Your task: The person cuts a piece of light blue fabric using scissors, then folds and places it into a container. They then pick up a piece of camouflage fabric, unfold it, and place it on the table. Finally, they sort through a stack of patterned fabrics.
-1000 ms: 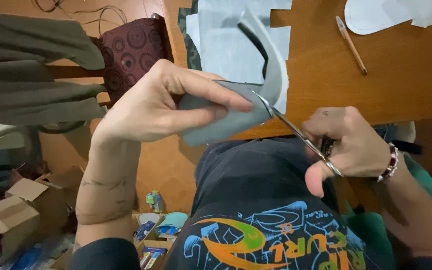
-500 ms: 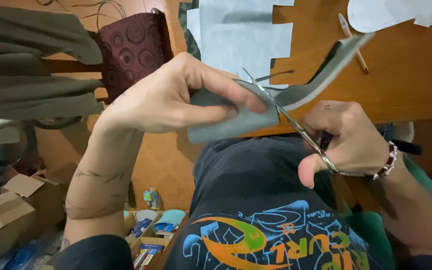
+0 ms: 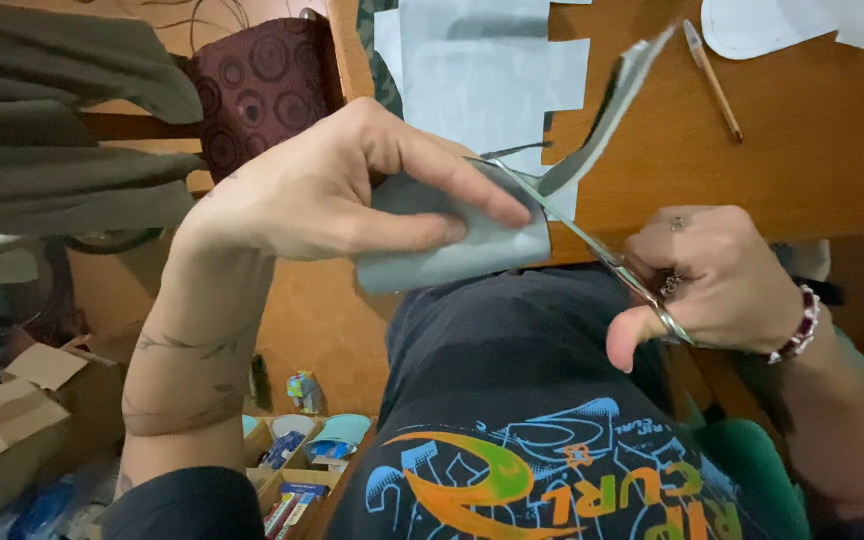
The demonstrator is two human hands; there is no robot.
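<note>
The left hand (image 3: 322, 190) is pinching a folded grey sheet (image 3: 462, 245) between thumb and fingers, holding it in the air in front of the person's chest, just off the near edge of the wooden tabletop (image 3: 802, 130). The right hand (image 3: 722, 280) is gripping a pair of scissors (image 3: 592, 245), fingers through the handle loops, with the blades pointing up and to the left into the sheet's right edge. The scissors' long axis is running diagonally from the right hand towards the left fingertips. A cut strip (image 3: 617, 105) of the sheet is curling up and to the right above the blades. On the tabletop, pale paper pieces (image 3: 492, 80) and a pencil (image 3: 712, 80) are lying flat, the pencil angled away. Down on the floor, an open cardboard box (image 3: 12, 420) is standing at the left, and small boxes (image 3: 302, 470) are holding packets whose contents cannot be told.
</note>
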